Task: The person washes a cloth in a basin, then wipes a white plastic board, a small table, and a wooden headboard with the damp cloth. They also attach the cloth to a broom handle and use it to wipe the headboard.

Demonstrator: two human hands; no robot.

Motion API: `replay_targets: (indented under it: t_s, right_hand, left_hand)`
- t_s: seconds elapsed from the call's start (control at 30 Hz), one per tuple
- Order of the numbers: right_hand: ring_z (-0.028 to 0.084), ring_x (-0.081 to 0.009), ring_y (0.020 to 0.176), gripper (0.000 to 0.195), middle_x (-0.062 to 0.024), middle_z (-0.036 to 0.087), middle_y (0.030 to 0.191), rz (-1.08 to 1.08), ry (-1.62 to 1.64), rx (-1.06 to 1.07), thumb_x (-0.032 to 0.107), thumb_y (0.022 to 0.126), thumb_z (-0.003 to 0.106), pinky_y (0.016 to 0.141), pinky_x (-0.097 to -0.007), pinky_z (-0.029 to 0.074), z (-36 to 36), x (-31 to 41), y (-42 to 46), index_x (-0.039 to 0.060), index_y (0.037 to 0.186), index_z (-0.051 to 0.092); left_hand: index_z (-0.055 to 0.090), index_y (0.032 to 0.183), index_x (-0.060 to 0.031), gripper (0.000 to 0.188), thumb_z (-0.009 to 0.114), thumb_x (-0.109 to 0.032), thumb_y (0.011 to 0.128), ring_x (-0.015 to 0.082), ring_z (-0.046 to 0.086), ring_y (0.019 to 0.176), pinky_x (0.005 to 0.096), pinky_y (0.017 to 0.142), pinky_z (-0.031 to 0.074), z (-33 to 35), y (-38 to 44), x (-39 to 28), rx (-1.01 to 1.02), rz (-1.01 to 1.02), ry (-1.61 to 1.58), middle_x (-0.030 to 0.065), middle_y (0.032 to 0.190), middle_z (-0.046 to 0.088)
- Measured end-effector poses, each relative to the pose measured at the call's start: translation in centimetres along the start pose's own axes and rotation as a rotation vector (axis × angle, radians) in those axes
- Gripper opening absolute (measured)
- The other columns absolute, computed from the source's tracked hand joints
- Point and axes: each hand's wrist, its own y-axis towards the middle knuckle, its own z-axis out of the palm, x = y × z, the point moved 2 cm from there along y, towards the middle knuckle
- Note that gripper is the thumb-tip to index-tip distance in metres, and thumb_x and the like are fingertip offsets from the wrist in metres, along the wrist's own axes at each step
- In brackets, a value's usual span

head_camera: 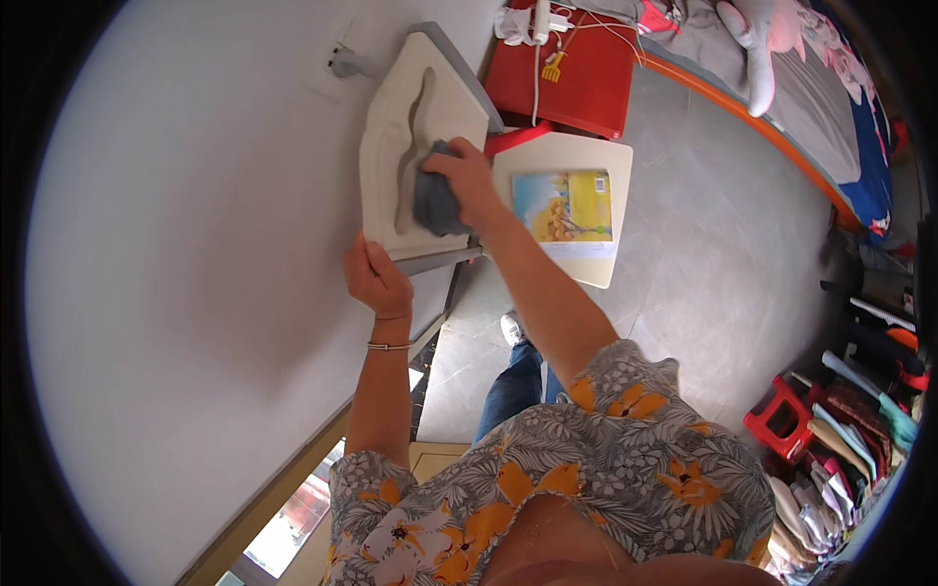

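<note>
A cream panel (390,146) with grey edging and a long wavy groove stands against the white wall, resembling a small desk top. My left hand (377,277) grips its near corner, fingers curled around the edge. Bunched in my right hand (469,179) is a dark grey cloth (438,198), pressed on the panel's face beside the groove. The cloth is slightly blurred, and my fingers hide part of it. Just right of the panel, a picture book (568,205) lies on a cream seat-like board (619,176), with white paper showing under its lower edge.
A red table-like surface (586,80) at the back holds a power strip (541,26), cables and a yellow fork-shaped item (552,67). A wall socket (344,64) with a plug sits by the panel. Right are a bed (799,110), a red stool (780,421) and piled clothes (843,469).
</note>
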Motion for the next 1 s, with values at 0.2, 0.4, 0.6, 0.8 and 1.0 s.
replay_targets:
  t_s: [0.2, 0.4, 0.6, 0.8, 1.0]
  right_hand:
    - [0.054, -0.0405, 0.094, 0.042, -0.017, 0.048, 0.099, -0.285, -0.793, -0.201, 0.011, 0.067, 0.065, 0.083, -0.0436, 0.046, 3.7, -2.4, -4.9, 0.0167, 0.107, 0.054]
    - [0.058, -0.0243, 0.1, 0.044, -0.0123, 0.06, 0.108, -0.123, -0.16, -0.118, 0.003, 0.07, 0.067, 0.088, -0.0318, 0.045, 0.7, -10.1, -11.3, 0.0053, 0.113, 0.058]
    - [0.059, -0.0153, 0.089, 0.036, -0.0082, 0.064, 0.098, 0.404, 0.248, -0.083, 0.004, 0.074, 0.07, 0.079, -0.028, 0.048, -2.0, -12.3, -16.2, 0.0019, 0.108, 0.06]
    - [0.059, -0.021, 0.077, 0.03, -0.0085, 0.061, 0.087, -0.361, -0.253, -0.162, 0.0, 0.067, 0.07, 0.066, -0.0299, 0.048, 0.7, -8.2, -11.8, 0.004, 0.096, 0.064]
    - [0.06, -0.0274, 0.077, 0.036, -0.0093, 0.06, 0.086, -0.806, -0.59, -0.326, -0.008, 0.056, 0.065, 0.066, -0.0352, 0.049, 1.0, -9.3, -9.5, 0.0072, 0.088, 0.066]
  left_hand:
    - [0.058, 0.106, 0.0081, 0.029, 0.047, -0.016, 0.095, 0.0268, 0.051, 0.068, 0.0363, 0.062, 0.042, 0.7, -0.6, 0.8, -0.013, 0.022, 0.041, 0.0141, 0.077, 0.055]
    - [0.057, 0.106, 0.0091, 0.031, 0.043, -0.018, 0.096, 0.0293, 0.056, 0.077, 0.036, 0.07, 0.046, 0.3, -0.6, 0.2, 0.042, 0.024, 0.047, 0.0181, 0.091, 0.06]
    - [0.056, 0.109, 0.0078, 0.032, 0.041, -0.017, 0.096, 0.0221, 0.056, 0.081, 0.0313, 0.07, 0.046, 0.3, -0.6, 1.0, 0.048, 0.045, 0.018, 0.0151, 0.095, 0.06]
    - [0.057, 0.109, 0.007, 0.036, 0.04, -0.021, 0.094, 0.0203, 0.056, 0.083, 0.0296, 0.07, 0.047, 0.7, -0.1, 0.4, 0.048, -0.098, -0.093, 0.0144, 0.1, 0.059]
    - [0.055, 0.109, 0.0087, 0.037, 0.039, -0.021, 0.094, 0.0204, 0.058, 0.084, 0.0305, 0.07, 0.05, 0.6, 0.1, 0.2, 0.031, -0.066, -0.118, 0.016, 0.104, 0.058]
